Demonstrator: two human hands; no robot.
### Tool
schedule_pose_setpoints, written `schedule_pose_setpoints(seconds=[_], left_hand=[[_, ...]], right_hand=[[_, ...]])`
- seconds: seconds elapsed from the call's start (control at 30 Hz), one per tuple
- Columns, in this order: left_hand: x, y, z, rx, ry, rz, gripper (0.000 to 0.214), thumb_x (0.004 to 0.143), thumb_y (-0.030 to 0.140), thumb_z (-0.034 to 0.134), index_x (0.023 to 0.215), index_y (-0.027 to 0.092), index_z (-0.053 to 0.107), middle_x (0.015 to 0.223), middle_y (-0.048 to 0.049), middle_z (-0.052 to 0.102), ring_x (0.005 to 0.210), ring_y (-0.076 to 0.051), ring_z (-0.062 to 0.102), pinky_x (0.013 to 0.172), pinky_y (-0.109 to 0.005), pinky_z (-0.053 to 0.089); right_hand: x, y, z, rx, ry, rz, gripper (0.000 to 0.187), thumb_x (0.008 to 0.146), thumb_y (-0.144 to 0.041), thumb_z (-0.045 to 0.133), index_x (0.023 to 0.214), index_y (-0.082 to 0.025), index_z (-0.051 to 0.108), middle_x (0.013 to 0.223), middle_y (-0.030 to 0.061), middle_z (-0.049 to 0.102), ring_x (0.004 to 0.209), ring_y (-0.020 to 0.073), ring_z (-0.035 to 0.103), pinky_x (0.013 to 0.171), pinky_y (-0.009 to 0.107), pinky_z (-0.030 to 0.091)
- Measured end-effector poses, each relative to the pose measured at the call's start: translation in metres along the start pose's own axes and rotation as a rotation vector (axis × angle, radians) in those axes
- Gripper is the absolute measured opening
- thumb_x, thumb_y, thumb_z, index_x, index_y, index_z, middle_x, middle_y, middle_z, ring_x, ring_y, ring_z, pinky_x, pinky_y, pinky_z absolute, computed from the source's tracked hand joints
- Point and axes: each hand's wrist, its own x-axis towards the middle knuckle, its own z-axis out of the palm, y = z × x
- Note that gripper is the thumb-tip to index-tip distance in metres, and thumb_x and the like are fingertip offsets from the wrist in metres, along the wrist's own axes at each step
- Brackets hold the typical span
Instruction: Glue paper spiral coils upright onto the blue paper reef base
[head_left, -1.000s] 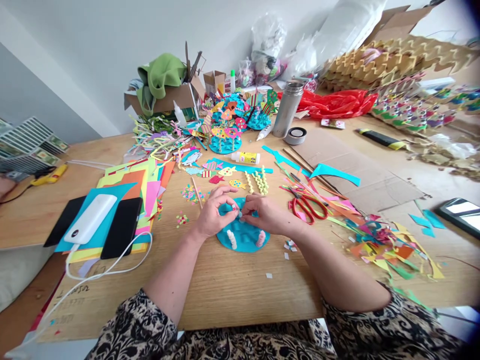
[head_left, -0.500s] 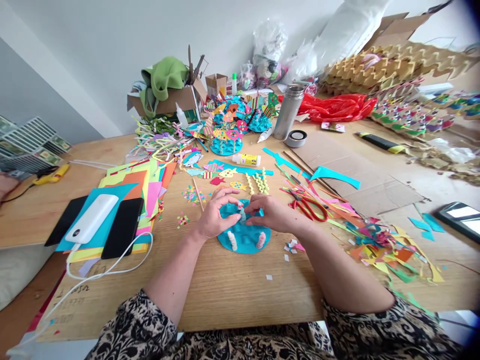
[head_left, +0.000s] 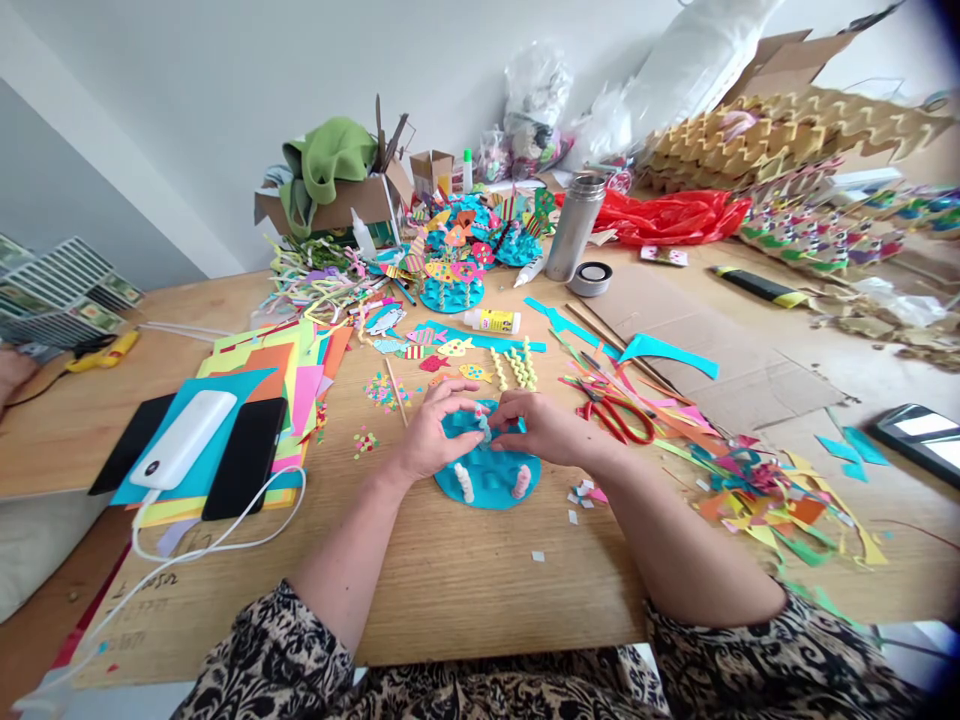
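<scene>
A round blue paper base lies on the wooden table in front of me. Two folded paper springs stand on its near side, a white one and a pink one. My left hand and my right hand meet over the far part of the base. The fingertips of both pinch a third small folded paper spring that stands there. Both hands rest on or just above the base.
Red scissors lie right of my hands among coloured paper scraps. A glue stick, paper fish and yellow springs lie beyond. Left are coloured paper sheets, a white power bank and a black phone. A steel flask stands farther back.
My hands have stayed over the base, with only small finger shifts on the spring. The view has drifted a little.
</scene>
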Motion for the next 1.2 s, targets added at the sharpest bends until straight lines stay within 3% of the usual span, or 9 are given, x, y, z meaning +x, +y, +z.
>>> schedule_pose_setpoints(seconds=[0.2,0.53,0.73,1.0,1.2], left_hand=[[-0.001,-0.002,0.005,0.029,0.03,0.028,0.007,0.07,0.016,0.072,0.073,0.022,0.069,0.119,-0.0066,0.059,0.12,-0.023,0.049,0.104,-0.045,0.037],[-0.002,0.002,0.004,0.007,0.01,0.072,0.011,0.067,0.012,0.074,0.065,0.021,0.068,0.118,-0.0068,0.06,0.121,-0.023,0.049,0.106,-0.046,0.035],[-0.002,0.001,0.0,0.006,-0.044,0.034,0.018,0.067,0.014,0.074,0.083,0.022,0.07,0.124,-0.0084,0.057,0.124,-0.023,0.046,0.107,-0.045,0.033],[-0.002,-0.003,0.001,-0.117,-0.051,-0.01,0.038,0.063,0.017,0.078,0.098,0.021,0.063,0.128,-0.011,0.054,0.125,-0.026,0.046,0.105,-0.045,0.037],[-0.002,-0.004,0.0,-0.117,-0.04,-0.006,0.027,0.067,0.018,0.075,0.092,0.021,0.065,0.127,-0.0099,0.055,0.125,-0.025,0.046,0.106,-0.043,0.036]], right_hand=[[0.003,-0.003,0.013,-0.133,0.008,-0.04,0.003,0.072,-0.016,0.068,0.071,-0.013,0.067,0.074,0.0029,0.057,0.07,0.0135,0.052,0.062,0.023,0.038],[0.004,-0.008,0.019,-0.283,0.036,-0.104,0.01,0.076,-0.011,0.063,0.067,-0.014,0.065,0.072,0.0051,0.06,0.076,0.0164,0.053,0.071,0.026,0.04],[0.003,-0.011,0.013,-0.213,0.025,-0.05,0.007,0.073,-0.017,0.069,0.069,-0.012,0.065,0.073,0.0044,0.057,0.073,0.0152,0.052,0.066,0.024,0.039],[-0.002,-0.004,-0.007,0.011,0.021,0.01,0.024,0.07,-0.031,0.073,0.089,-0.015,0.072,0.079,0.0031,0.059,0.072,0.0155,0.056,0.064,0.025,0.04],[-0.002,-0.001,-0.008,0.036,0.003,0.019,0.022,0.069,-0.028,0.073,0.088,-0.016,0.072,0.077,0.0021,0.059,0.073,0.0154,0.056,0.065,0.025,0.041]])
